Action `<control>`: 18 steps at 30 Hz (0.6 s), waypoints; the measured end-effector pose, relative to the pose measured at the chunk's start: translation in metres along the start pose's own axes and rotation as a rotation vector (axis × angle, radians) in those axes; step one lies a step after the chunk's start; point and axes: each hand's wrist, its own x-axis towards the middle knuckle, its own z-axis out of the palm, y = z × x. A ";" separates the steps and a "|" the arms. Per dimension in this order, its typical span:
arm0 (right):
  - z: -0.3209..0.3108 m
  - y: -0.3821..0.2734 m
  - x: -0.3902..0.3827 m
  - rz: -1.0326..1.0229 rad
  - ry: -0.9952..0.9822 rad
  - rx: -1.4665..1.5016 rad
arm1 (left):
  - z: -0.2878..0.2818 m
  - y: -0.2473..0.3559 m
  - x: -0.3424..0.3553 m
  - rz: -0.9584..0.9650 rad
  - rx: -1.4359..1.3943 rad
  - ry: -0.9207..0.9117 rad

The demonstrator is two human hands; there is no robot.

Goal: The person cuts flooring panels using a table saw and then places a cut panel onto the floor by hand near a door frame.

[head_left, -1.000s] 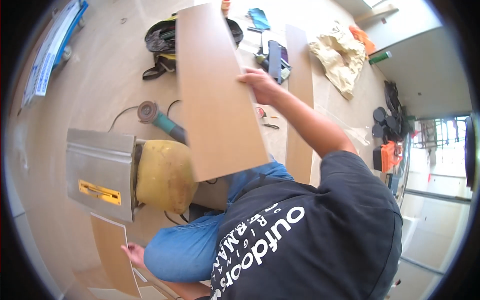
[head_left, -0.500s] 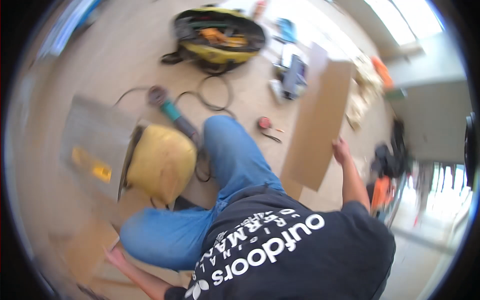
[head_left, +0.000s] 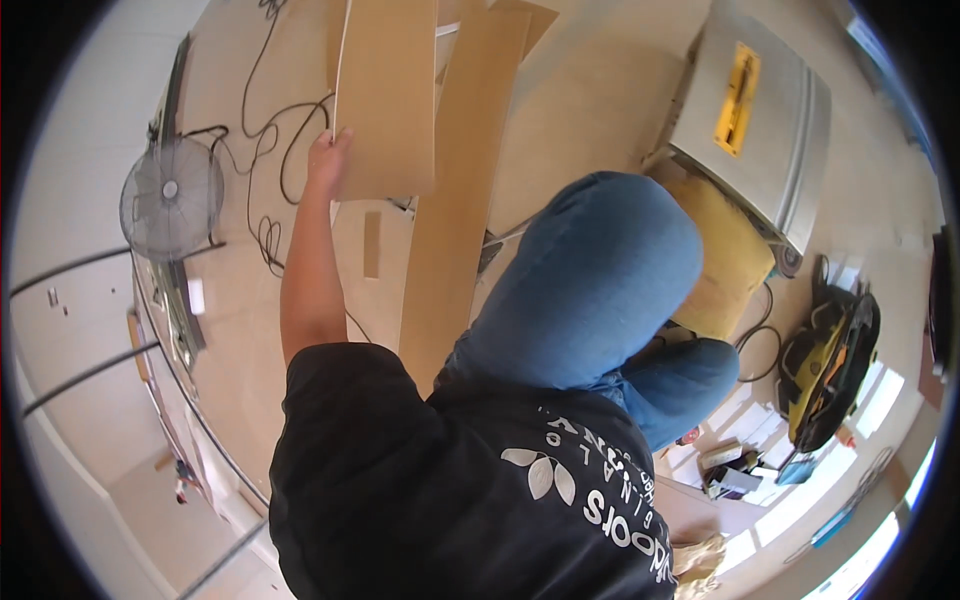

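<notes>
My left hand (head_left: 328,163), at the upper left, has its fingers closed round the near left side of a flat light-brown board (head_left: 388,100) with a pale edge. The board runs out of the picture at the top. Beside it on the floor lies a long brown plank (head_left: 455,200), its near end reaching to my hip. A short brown strip (head_left: 372,245) rests on the floor just below the held board. My right hand is out of sight.
A table saw with a grey metal top (head_left: 780,110) and yellow body (head_left: 725,255) stands right of my knees. A yellow-black tool bag (head_left: 830,370) is at the right. Black cables (head_left: 290,180) and a round fan (head_left: 170,190) are at the left.
My view has swung left, so the saw and bag now appear at the right. The right hand and the board it held have left the picture; my left hand shows gripping a board.
</notes>
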 end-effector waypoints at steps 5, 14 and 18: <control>0.022 -0.081 0.016 -0.090 0.006 -0.155 | -0.036 -0.052 -0.027 0.008 0.122 0.011; 0.101 -0.194 0.002 -0.280 -0.013 -0.321 | -0.100 -0.188 -0.010 -0.184 0.279 0.002; 0.159 -0.207 0.010 -0.264 -0.019 -0.397 | -0.142 -0.232 -0.004 -0.312 0.828 0.312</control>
